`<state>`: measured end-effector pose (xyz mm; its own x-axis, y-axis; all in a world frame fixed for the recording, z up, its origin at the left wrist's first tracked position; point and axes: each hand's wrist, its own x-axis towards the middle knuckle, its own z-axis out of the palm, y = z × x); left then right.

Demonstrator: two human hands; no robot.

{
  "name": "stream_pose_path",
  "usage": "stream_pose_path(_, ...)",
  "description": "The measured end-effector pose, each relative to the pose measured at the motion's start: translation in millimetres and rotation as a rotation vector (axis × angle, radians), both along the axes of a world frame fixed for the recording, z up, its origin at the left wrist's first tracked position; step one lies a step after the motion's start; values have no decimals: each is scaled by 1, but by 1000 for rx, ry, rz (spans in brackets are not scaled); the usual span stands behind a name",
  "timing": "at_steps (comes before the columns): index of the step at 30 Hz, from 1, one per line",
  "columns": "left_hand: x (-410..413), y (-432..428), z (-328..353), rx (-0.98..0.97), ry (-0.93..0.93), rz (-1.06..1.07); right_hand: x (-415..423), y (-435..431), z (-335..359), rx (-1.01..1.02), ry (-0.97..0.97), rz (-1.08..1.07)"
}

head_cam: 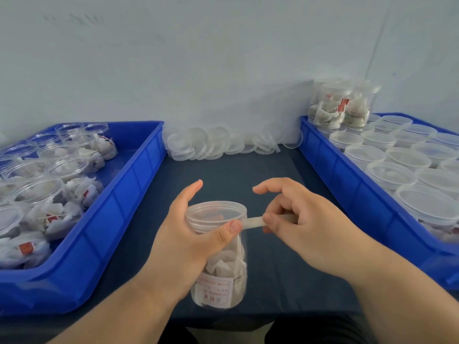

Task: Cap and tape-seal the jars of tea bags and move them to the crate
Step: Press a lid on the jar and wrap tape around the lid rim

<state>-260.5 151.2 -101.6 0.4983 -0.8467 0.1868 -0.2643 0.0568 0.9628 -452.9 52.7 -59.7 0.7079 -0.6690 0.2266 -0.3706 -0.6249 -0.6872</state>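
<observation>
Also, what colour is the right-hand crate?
Blue; the right-hand crate shows best in the head view.

Tally: 2 blue crates, 9 o'clock crate (pixel 119 202) and 3 o'clock crate (pixel 347 184). 2 hands: left hand (pixel 183 242), right hand (pixel 308 229). 1 held jar (pixel 218 269), 1 tape strip (pixel 253 221). Stacked jars (pixel 332 105) at 1 o'clock: 3 visible. Capped jars (pixel 407 158) at 3 o'clock: ~15, cropped. Open jars (pixel 39 192) at 9 o'clock: ~10, overlapping. Loose lids (pixel 216 142) at 12 o'clock: uncountable pile.
</observation>
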Motion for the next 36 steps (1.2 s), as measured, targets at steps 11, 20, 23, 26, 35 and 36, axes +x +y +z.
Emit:
stream_pose_path(11, -2, 1, -5, -47, 0, 31, 9, 5, -6, -274, 38, -71)
stream_pose_path(20, 1, 0, -5, -58, -2, 9, 2, -1, 5, -193, 77, 96)
stream_pose_path(23, 0, 2, -4, -44, -23, 6, 0, -2, 6, -193, 128, 127)
stream_pose_path(26, -2, 3, -3, -31, -93, 8, 0, -2, 5, -172, 141, 133)
stream_pose_path(35, -4, 8, 2, -49, -138, -2, 7, -1, -4, -337, 152, 66)
stream_pose_path(36, -4, 8, 2, -49, -131, -6, 7, -1, -6, -321, 128, 60)
